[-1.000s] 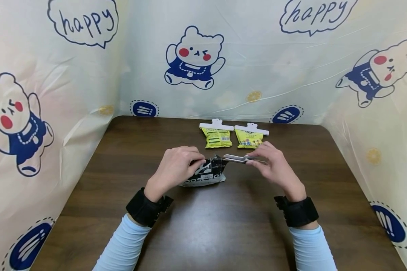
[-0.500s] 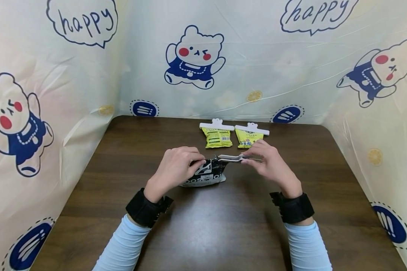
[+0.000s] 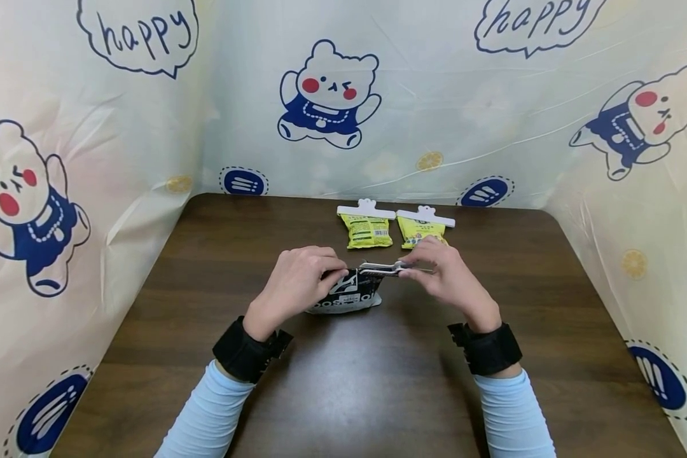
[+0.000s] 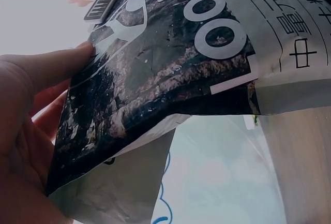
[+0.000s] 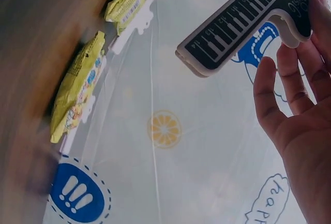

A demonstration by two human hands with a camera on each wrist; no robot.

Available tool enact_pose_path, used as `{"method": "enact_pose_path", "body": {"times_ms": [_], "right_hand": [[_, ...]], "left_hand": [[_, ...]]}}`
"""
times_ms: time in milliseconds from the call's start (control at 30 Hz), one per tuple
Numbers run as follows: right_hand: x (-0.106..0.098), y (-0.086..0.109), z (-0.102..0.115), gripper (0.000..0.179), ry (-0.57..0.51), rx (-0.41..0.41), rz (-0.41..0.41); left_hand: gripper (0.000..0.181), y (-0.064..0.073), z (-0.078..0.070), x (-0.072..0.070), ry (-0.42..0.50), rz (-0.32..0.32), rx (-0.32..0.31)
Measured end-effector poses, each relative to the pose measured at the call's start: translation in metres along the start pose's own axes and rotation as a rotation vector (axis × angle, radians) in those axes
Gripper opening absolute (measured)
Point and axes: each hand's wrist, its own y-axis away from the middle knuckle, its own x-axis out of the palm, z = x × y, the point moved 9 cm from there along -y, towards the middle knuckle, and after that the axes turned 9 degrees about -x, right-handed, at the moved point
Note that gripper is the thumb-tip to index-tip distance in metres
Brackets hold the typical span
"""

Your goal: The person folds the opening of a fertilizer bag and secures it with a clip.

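Observation:
A black and silver snack bag point(image 3: 349, 299) with large white lettering stands on the brown table point(image 3: 343, 394). My left hand point(image 3: 300, 277) pinches its upper left edge; in the left wrist view the thumb point(image 4: 67, 61) lies on the bag's front point(image 4: 134, 84). My right hand point(image 3: 443, 273) grips a white-edged bag clip point(image 5: 232, 25) with a piano-key print between thumb and fingers. In the head view the clip's long bar overlaps the bag's top right edge, its handle pointing right.
Behind the bag lie two small yellow snack packets, a left one point(image 3: 369, 233) and a right one point(image 3: 416, 231). White clips point(image 3: 366, 209) sit across their top ends. A printed curtain point(image 3: 412, 121) stands along the table's back and sides.
My right hand has shifted left with the bag clip, bringing its bar from the bag's right corner further along the top edge. The left hand and bag stay almost still.

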Motion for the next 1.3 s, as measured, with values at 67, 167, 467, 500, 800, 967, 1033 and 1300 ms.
{"method": "enact_pose_path", "body": {"times_ms": [67, 167, 467, 500, 800, 967, 1033, 1300], "right_hand": [[0.000, 0.000, 0.000, 0.021, -0.004, -0.004, -0.003], [0.000, 0.000, 0.000, 0.021, -0.004, -0.008, -0.001], [0.005, 0.001, -0.006, 0.026, 0.003, 0.068, 0.059], [0.005, 0.001, -0.007, 0.028, 0.001, 0.077, 0.065], [0.004, 0.001, -0.006, 0.027, -0.022, 0.104, 0.072], [0.003, 0.000, -0.004, 0.025, -0.015, 0.080, 0.060], [0.003, 0.000, -0.003, 0.025, -0.013, 0.065, 0.053], [0.000, 0.002, -0.001, 0.024, -0.016, 0.033, 0.018]], "left_hand": [[0.008, 0.000, 0.000, 0.000, -0.001, 0.001, 0.002], [0.008, -0.001, -0.001, 0.000, -0.004, 0.003, 0.003], [0.008, -0.001, 0.002, -0.001, 0.001, 0.021, -0.026], [0.008, -0.001, 0.002, -0.001, 0.006, 0.027, -0.029], [0.008, 0.001, 0.012, -0.012, 0.081, 0.065, -0.048], [0.005, 0.001, 0.014, -0.011, 0.094, 0.057, -0.027], [0.004, 0.001, 0.014, -0.010, 0.098, 0.050, -0.012], [0.004, 0.000, 0.008, -0.011, 0.104, 0.023, 0.013]]}}
